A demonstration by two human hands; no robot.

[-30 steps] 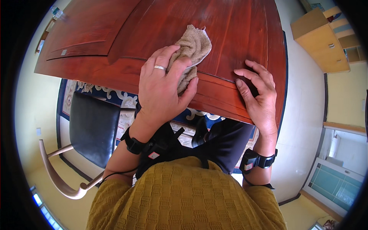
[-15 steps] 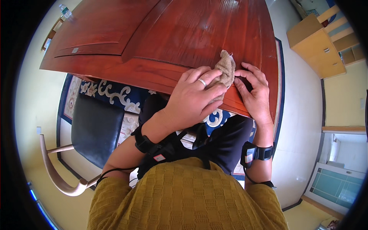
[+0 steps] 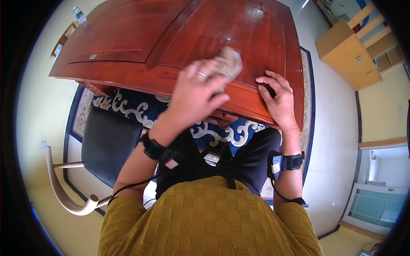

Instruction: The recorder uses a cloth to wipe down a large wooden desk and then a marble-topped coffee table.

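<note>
My left hand [image 3: 194, 91] grips a beige cloth [image 3: 229, 64], bunched under and beyond its fingers over the near part of the red-brown wooden table [image 3: 188, 55]. Hand and cloth are smeared by motion, and a ring shows on one finger. Near the table's front right edge rests my right hand [image 3: 279, 98], its fingers bent and apart on the wood, with nothing in them. Black bands with small devices sit on both of my wrists.
A black-seated chair [image 3: 109, 145] with a curved wooden arm stands at the left. A clear bottle [image 3: 79, 15] is on the table's far left. Blue patterned carpet [image 3: 213, 134] lies underneath. Light wooden cabinets [image 3: 348, 55] stand at the far right.
My left hand has moved the cloth leftward, away from my right hand and off the table's front edge. My right hand stays about where it was.
</note>
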